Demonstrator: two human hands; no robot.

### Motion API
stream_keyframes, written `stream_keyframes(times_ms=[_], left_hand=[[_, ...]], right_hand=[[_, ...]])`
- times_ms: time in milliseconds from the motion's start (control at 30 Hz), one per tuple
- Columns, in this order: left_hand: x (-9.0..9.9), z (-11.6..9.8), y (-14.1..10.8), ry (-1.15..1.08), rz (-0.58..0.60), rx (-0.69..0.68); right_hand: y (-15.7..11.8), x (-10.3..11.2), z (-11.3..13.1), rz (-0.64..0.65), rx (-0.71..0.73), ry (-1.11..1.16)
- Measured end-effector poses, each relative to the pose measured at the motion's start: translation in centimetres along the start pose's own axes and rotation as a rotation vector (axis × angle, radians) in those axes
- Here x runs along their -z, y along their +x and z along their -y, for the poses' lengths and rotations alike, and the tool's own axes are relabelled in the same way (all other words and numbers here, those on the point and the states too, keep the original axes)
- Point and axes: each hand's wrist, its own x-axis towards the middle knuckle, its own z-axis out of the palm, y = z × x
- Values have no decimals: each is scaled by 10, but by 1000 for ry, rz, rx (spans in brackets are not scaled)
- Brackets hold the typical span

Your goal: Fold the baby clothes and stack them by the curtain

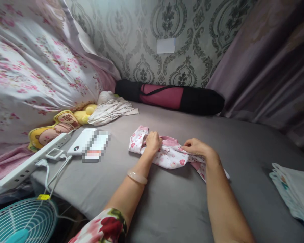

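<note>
A small white child's top [170,161], printed with pink hearts and flowers and edged in pink, lies bunched on the grey sheet in front of me. My left hand [154,141] is closed on its cloth near the pink-trimmed edge, with the fingertips partly hidden. To the right, my right hand [197,147] pinches the top's upper edge between thumb and fingers. One pink-cuffed end sticks out left of my left hand. More of the cloth trails beneath my right wrist.
A black and pink long bag [162,96] lies along the wall. At left are a crumpled pale cloth [112,111], yellow plush toys [49,135], a white box [82,141], a power strip [32,162] and a teal fan [22,221]. Folded clothes [297,192] sit at right.
</note>
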Motion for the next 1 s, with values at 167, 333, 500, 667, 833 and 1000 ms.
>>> stream_keyframes(times_ms=[167, 333, 500, 667, 833, 1000], left_hand=[[5, 1, -3, -25, -7, -3], [3, 1, -4, -28, -33, 8], [-2, 4, 1, -51, -28, 0], [10, 5, 0, -147, -18, 26], [34, -6, -7, -212, -144, -33], [48, -16, -9, -301, -283, -190]], right_hand=[[-7, 5, 2, 11, 71, 59], [-17, 14, 7, -98, 170, 50], [-27, 21, 17, -192, 279, 64], [-33, 21, 27, -202, 247, 45], [-29, 22, 25, -249, 242, 45], [-30, 28, 21, -303, 208, 25]])
